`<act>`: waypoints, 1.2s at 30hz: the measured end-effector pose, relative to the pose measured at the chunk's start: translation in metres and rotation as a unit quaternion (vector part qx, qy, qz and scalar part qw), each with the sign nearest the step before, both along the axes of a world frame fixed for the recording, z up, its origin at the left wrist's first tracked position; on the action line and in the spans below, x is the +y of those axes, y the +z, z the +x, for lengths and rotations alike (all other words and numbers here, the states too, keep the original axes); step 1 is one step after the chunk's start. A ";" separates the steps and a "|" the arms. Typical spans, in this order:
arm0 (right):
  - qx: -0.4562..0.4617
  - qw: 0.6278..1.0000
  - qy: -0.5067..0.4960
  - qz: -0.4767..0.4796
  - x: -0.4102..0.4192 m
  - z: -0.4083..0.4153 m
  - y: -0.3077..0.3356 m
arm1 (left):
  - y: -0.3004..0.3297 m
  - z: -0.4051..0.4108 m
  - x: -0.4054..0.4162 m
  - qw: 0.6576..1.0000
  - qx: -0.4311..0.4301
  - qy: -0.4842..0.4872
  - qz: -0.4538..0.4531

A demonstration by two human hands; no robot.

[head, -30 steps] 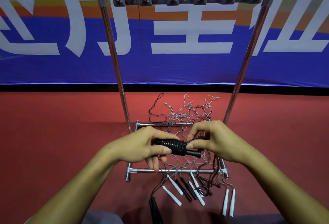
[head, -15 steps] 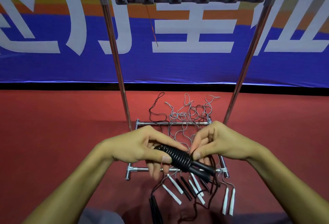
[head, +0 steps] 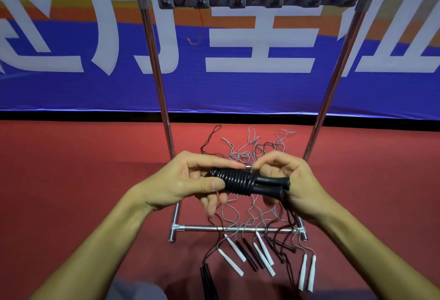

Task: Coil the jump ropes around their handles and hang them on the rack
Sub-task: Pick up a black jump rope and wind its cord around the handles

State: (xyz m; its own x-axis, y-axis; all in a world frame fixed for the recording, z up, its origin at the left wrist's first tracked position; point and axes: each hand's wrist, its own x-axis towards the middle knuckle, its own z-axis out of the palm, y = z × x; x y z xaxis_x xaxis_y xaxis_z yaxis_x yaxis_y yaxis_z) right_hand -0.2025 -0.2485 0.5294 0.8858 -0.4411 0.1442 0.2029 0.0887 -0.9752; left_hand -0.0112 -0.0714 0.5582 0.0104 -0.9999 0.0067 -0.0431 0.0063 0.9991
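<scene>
Head view: black rope-wound pair of jump-rope handles gripped at opposite ends by left hand fingers and right hand fingers.

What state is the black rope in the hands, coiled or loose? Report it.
Coiled: the black jump rope winds tightly round its paired handles, held by the left hand and right hand.

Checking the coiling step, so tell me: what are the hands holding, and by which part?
Both hold one black jump rope. The left hand grips its coiled end; the right hand holds the bare handle ends.
</scene>
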 end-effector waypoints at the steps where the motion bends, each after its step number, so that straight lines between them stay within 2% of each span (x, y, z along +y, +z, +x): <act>1: -0.015 1.000 -0.024 -0.011 0.002 0.002 0.001 | -0.001 0.000 -0.001 1.000 0.001 0.015 -0.006; 3: -0.040 0.997 -0.061 -0.030 0.005 0.004 0.001 | -0.002 -0.001 -0.002 0.999 0.010 0.034 -0.016; 6: -0.065 0.993 -0.063 -0.078 0.007 0.003 -0.005 | -0.004 -0.001 -0.004 0.998 0.031 0.054 -0.028; 9: -0.030 0.990 -0.069 -0.118 0.010 0.002 -0.013 | -0.008 -0.002 -0.008 0.994 0.034 0.100 -0.039; 15: -0.028 0.989 -0.103 -0.101 0.017 0.006 -0.012 | -0.012 -0.008 -0.014 0.988 0.015 0.148 -0.048; 21: 0.005 0.994 -0.105 0.029 0.025 0.017 -0.020 | -0.019 -0.015 -0.018 0.980 -0.053 0.178 -0.067; 24: -0.004 0.991 -0.091 0.094 0.027 0.017 -0.017 | -0.021 -0.014 -0.016 0.983 -0.062 0.160 -0.058; 30: 0.033 0.993 -0.112 0.005 0.028 0.014 -0.014 | -0.021 -0.013 -0.012 0.993 -0.091 0.070 0.022; 34: 0.103 0.985 -0.091 -0.108 0.026 0.011 -0.008 | -0.024 -0.014 -0.015 0.985 -0.129 0.114 0.019; 36: 0.124 0.986 -0.060 -0.093 0.020 0.009 -0.006 | -0.027 -0.014 -0.018 0.978 -0.155 0.143 0.009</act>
State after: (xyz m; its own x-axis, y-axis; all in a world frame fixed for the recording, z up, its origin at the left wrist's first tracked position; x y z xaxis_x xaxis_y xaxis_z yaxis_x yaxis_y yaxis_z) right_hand -0.1931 -0.2287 0.5238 0.8469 -0.5314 0.0186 -0.0457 -0.1076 -0.9931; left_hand -0.0250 -0.0889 0.5311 0.2890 -0.9566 0.0360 -0.3406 -0.0676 0.9378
